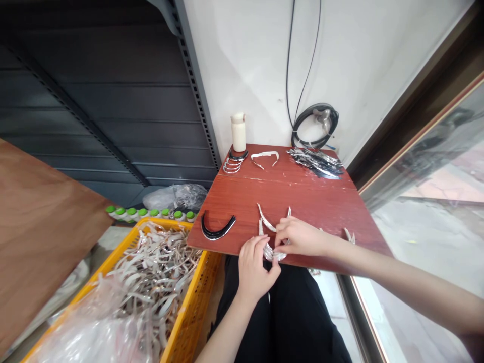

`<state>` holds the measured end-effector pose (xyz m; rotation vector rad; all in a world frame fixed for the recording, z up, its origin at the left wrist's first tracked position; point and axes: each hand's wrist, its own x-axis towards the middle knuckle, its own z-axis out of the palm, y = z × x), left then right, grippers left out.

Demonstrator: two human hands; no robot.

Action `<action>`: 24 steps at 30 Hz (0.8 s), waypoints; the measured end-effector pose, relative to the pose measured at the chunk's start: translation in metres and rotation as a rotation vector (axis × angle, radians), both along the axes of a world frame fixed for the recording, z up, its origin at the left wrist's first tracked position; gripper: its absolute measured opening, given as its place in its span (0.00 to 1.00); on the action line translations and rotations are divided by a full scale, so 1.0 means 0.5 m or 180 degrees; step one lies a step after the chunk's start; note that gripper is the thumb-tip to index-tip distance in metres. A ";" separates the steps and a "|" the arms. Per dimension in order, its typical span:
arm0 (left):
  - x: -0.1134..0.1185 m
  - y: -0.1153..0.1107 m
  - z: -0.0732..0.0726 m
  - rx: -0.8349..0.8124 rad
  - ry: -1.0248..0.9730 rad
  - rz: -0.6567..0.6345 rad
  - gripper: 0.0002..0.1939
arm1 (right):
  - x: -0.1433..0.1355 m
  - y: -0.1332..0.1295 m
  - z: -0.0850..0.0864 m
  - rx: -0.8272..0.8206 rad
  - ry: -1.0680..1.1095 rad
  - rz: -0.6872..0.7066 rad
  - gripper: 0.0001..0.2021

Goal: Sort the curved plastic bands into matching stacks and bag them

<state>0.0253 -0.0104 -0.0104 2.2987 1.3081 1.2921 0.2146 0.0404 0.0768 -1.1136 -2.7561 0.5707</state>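
Note:
Near the front edge of the red-brown table, a bundle of silvery curved strips (pixel 268 250) forms a U that opens away from me. My left hand (pixel 256 264) grips its left side, thumb and fingers bent around the strips. On the right side, my right hand (pixel 297 236) pinches the same bundle with curled fingers. Just beyond my hands lies a loose silvery strip (pixel 266 220). A set of black curved strips (pixel 218 234) rests to the left. Part of the bundle is hidden behind my fingers.
A yellow crate (pixel 194 282) full of silvery strips stands left of the table (pixel 238 194). Along the table's back are a cream bottle (pixel 238 132), a pale curved band (pixel 264 154) and a pile of dark shiny strips (pixel 319 163). Coiled black cable (pixel 298 133) hangs against the wall.

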 end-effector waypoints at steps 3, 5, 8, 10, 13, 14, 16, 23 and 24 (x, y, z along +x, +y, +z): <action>0.001 0.001 -0.001 -0.0017 0.0015 0.0010 0.23 | -0.002 0.011 0.021 0.0028 -0.0261 0.0103 0.09; 0.001 0.002 -0.001 -0.0010 0.0021 0.0022 0.23 | -0.005 0.015 0.029 0.0019 -0.0359 0.0107 0.10; 0.002 0.001 0.000 0.0010 0.0012 0.0038 0.23 | -0.011 0.013 0.027 -0.0002 -0.0401 0.0040 0.10; 0.002 0.001 0.000 0.0007 0.0005 0.0036 0.23 | -0.015 0.012 0.021 0.0023 -0.0446 0.0080 0.09; 0.001 0.000 0.000 -0.0061 0.0009 -0.0016 0.24 | -0.019 0.015 0.016 0.0189 -0.0629 0.0082 0.08; 0.001 0.001 0.000 -0.0089 0.0012 -0.0034 0.24 | -0.019 0.017 0.017 0.0243 -0.0695 0.0025 0.09; 0.001 0.001 0.000 -0.0128 0.0016 -0.0048 0.24 | -0.018 0.020 0.024 0.0280 -0.0773 -0.0115 0.10; 0.001 0.002 -0.004 -0.0147 0.0007 0.0008 0.25 | -0.010 -0.011 0.050 -0.0096 -0.0250 -0.0257 0.07; 0.001 0.002 -0.004 -0.0150 0.0004 0.0016 0.25 | -0.009 -0.019 0.049 -0.0197 -0.0219 -0.0189 0.06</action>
